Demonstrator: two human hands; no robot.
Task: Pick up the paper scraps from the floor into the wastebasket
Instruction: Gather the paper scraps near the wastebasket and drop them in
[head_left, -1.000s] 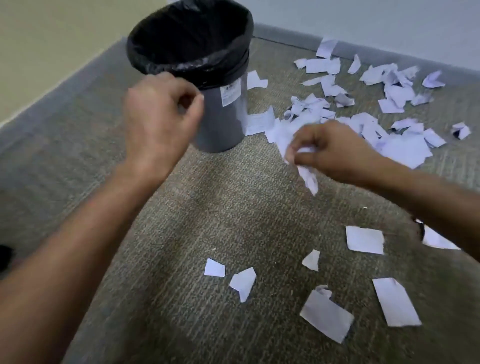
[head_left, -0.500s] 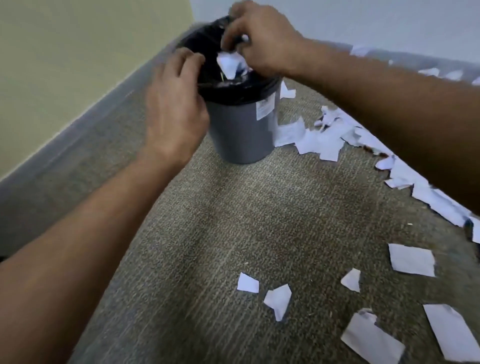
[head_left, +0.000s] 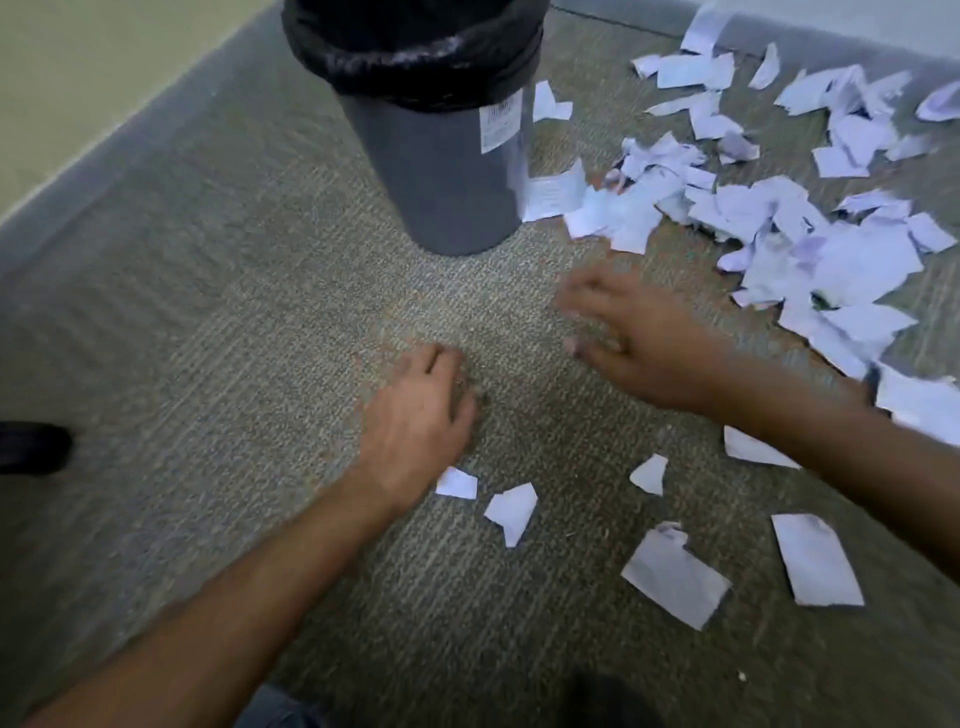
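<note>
A grey wastebasket (head_left: 447, 176) with a black liner stands upright on the carpet at top centre. White paper scraps lie in a big heap (head_left: 810, 244) to its right, and several loose scraps (head_left: 511, 509) lie nearer me. My left hand (head_left: 421, 415) hovers low over bare carpet in front of the basket, fingers loosely curled, holding nothing. My right hand (head_left: 639, 338) is blurred, fingers spread and empty, just left of the heap.
A grey baseboard and wall run along the left and far side. A dark shoe tip (head_left: 31, 447) shows at the left edge. Bare carpet (head_left: 208, 312) stretches left of the basket.
My right hand let go of its scraps over the basket and came down to the floor. My left hand left the basket rim and dropped to the carpet. The view tilted down.
</note>
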